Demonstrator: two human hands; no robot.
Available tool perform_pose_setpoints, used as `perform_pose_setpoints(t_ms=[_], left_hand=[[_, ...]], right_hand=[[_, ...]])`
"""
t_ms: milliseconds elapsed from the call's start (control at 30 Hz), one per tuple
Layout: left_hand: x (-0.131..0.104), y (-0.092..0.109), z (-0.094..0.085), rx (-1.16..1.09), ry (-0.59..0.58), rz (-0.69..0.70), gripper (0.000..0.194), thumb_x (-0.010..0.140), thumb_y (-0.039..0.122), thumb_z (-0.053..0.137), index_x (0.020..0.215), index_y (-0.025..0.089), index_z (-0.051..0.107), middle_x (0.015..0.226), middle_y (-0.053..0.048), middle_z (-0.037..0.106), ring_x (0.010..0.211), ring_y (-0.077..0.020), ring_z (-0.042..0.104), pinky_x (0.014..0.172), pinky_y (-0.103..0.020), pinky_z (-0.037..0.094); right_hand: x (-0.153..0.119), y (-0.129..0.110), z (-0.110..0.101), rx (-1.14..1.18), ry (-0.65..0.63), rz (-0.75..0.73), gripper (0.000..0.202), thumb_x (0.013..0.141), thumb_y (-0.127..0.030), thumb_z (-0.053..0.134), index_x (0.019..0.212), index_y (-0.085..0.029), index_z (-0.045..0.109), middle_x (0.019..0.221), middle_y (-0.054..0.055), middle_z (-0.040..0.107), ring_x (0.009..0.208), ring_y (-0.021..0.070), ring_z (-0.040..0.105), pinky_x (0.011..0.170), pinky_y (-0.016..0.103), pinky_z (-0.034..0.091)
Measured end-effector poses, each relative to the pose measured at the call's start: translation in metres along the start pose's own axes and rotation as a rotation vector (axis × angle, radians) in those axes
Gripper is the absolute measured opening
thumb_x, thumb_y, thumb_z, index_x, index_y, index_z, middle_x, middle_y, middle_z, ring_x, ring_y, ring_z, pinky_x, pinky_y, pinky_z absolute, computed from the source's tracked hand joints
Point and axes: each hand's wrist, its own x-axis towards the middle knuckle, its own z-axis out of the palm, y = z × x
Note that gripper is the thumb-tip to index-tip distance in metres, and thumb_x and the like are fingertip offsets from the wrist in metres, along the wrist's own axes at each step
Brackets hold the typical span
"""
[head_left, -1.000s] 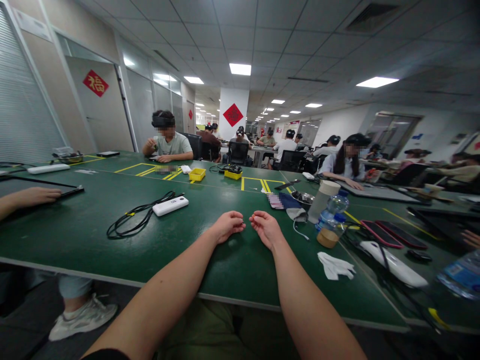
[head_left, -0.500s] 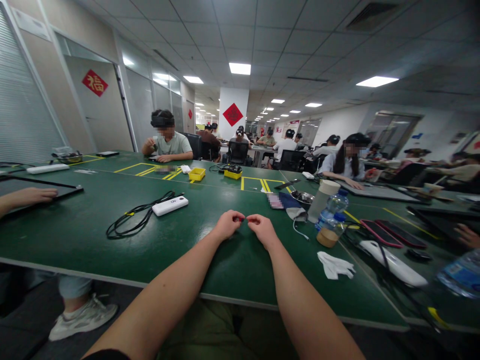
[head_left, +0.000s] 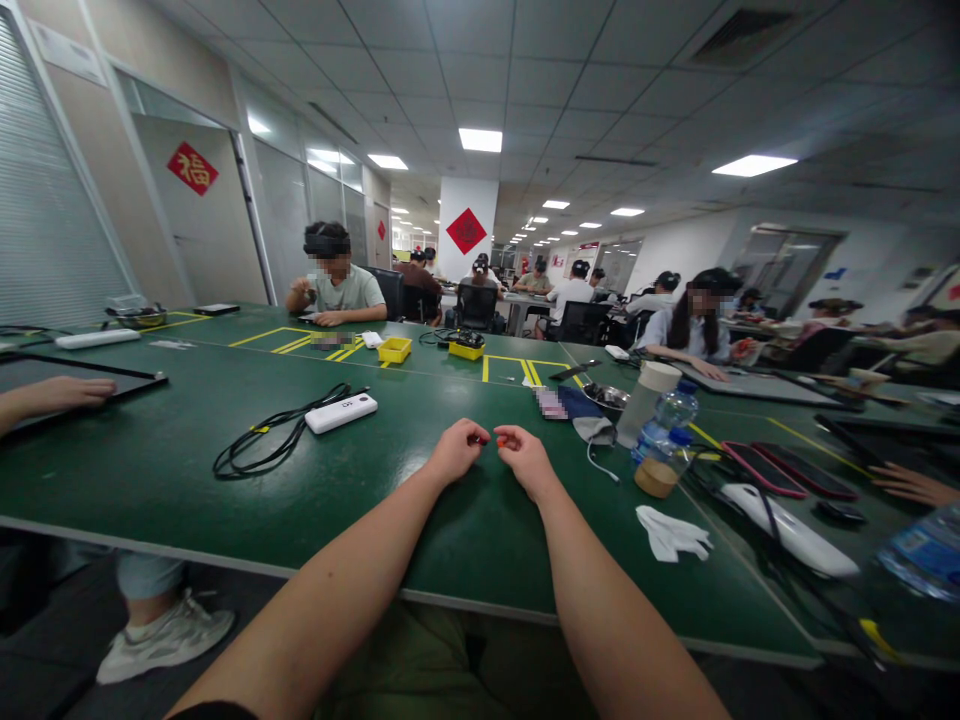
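Note:
My left hand (head_left: 456, 451) is closed in a pinch above the green table (head_left: 300, 520). A tiny red piece (head_left: 481, 440) shows at its fingertips, too small to name. Close beside it, my right hand (head_left: 524, 461) pinches a small orange-red piece (head_left: 501, 441), whose kind I cannot make out either. A narrow gap separates the two sets of fingertips. Most of each piece is hidden by the fingers.
To the left lies a white power bank (head_left: 341, 413) with a coiled black cable (head_left: 262, 440). On the right are a white cloth (head_left: 673, 533), plastic bottles (head_left: 660, 460), a metal bowl (head_left: 606, 398) and phones (head_left: 761, 468). Yellow trays (head_left: 394, 349) stand farther back; people sit around.
My fingertips have drawn slightly apart, and the orange-red piece in my right hand now shows. At the far right, another person's hand has shifted.

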Motion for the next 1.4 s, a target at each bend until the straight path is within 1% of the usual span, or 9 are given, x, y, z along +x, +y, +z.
perform_pose_setpoints(t_ms=[233, 400, 533, 667, 767, 933, 1100, 1233, 1400], left_hand=[[-0.001, 0.001, 0.001, -0.054, 0.03, -0.088, 0.016, 0.068, 0.013, 0.061, 0.083, 0.016, 0.065, 0.078, -0.002, 0.06, 0.068, -0.0116, 0.054, 0.066, -0.023, 0.044], [0.0, 0.002, 0.002, -0.158, -0.016, -0.135, 0.03, 0.07, 0.014, 0.059, 0.1, 0.015, 0.063, 0.073, 0.0, 0.061, 0.064, -0.0108, 0.054, 0.062, -0.022, 0.043], [0.002, 0.004, 0.001, -0.21, -0.053, -0.152, 0.019, 0.07, 0.016, 0.06, 0.088, 0.013, 0.066, 0.074, -0.001, 0.063, 0.067, -0.0114, 0.056, 0.064, -0.023, 0.043], [0.002, 0.004, 0.001, -0.26, -0.004, -0.208, 0.012, 0.067, 0.019, 0.065, 0.077, 0.014, 0.061, 0.068, 0.0, 0.06, 0.062, -0.0105, 0.053, 0.059, -0.021, 0.042], [0.001, 0.005, 0.003, -0.319, -0.021, -0.241, 0.013, 0.067, 0.019, 0.065, 0.078, 0.014, 0.06, 0.065, 0.001, 0.059, 0.059, -0.01, 0.053, 0.056, -0.021, 0.042], [-0.001, 0.009, 0.003, -0.377, -0.064, -0.274, 0.023, 0.068, 0.012, 0.061, 0.091, 0.014, 0.062, 0.07, 0.0, 0.061, 0.06, -0.0098, 0.056, 0.059, -0.022, 0.045], [-0.002, 0.011, 0.001, -0.333, -0.075, -0.277, 0.019, 0.066, 0.011, 0.064, 0.085, 0.013, 0.063, 0.07, 0.0, 0.062, 0.06, -0.0097, 0.056, 0.059, -0.022, 0.046], [-0.001, 0.008, 0.002, -0.33, -0.108, -0.254, 0.019, 0.067, 0.012, 0.064, 0.085, 0.013, 0.063, 0.072, -0.001, 0.063, 0.06, -0.0095, 0.057, 0.057, -0.02, 0.045], [-0.001, 0.008, 0.003, -0.315, -0.123, -0.259, 0.02, 0.067, 0.014, 0.065, 0.086, 0.013, 0.064, 0.076, -0.003, 0.066, 0.064, -0.0108, 0.059, 0.058, -0.02, 0.044]], right_hand=[[-0.003, -0.006, 0.0, 0.029, 0.05, 0.077, 0.023, 0.063, -0.025, 0.064, 0.085, -0.018, 0.069, 0.076, 0.003, 0.066, 0.068, 0.0146, 0.056, 0.066, 0.027, 0.045], [-0.004, -0.009, 0.003, 0.245, 0.078, 0.174, 0.018, 0.061, -0.026, 0.069, 0.076, -0.016, 0.065, 0.069, 0.002, 0.064, 0.061, 0.0139, 0.058, 0.063, 0.029, 0.048], [-0.005, -0.013, 0.004, 0.335, 0.08, 0.24, 0.021, 0.06, -0.027, 0.071, 0.076, -0.016, 0.063, 0.068, 0.002, 0.064, 0.064, 0.0154, 0.062, 0.065, 0.03, 0.05], [-0.004, -0.012, 0.002, 0.261, 0.093, 0.224, 0.022, 0.062, -0.026, 0.068, 0.083, -0.017, 0.067, 0.066, 0.001, 0.063, 0.057, 0.0111, 0.056, 0.057, 0.026, 0.047], [-0.002, -0.008, 0.002, 0.227, 0.09, 0.239, 0.017, 0.063, -0.025, 0.064, 0.078, -0.016, 0.067, 0.062, 0.0, 0.061, 0.053, 0.0103, 0.053, 0.052, 0.024, 0.043], [-0.002, -0.008, 0.003, 0.266, 0.075, 0.26, 0.016, 0.061, -0.025, 0.067, 0.074, -0.017, 0.063, 0.065, 0.001, 0.062, 0.055, 0.0115, 0.056, 0.052, 0.025, 0.045], [-0.004, -0.01, 0.003, 0.222, 0.084, 0.185, 0.02, 0.059, -0.028, 0.07, 0.073, -0.016, 0.062, 0.064, 0.002, 0.064, 0.056, 0.0124, 0.056, 0.053, 0.025, 0.045], [-0.005, -0.011, 0.003, 0.253, 0.056, 0.206, 0.021, 0.057, -0.026, 0.072, 0.073, -0.016, 0.062, 0.064, 0.002, 0.064, 0.058, 0.0141, 0.059, 0.059, 0.027, 0.047], [-0.006, -0.013, 0.004, 0.227, 0.024, 0.178, 0.023, 0.056, -0.026, 0.072, 0.075, -0.016, 0.063, 0.063, 0.001, 0.064, 0.057, 0.0132, 0.057, 0.057, 0.027, 0.045]])
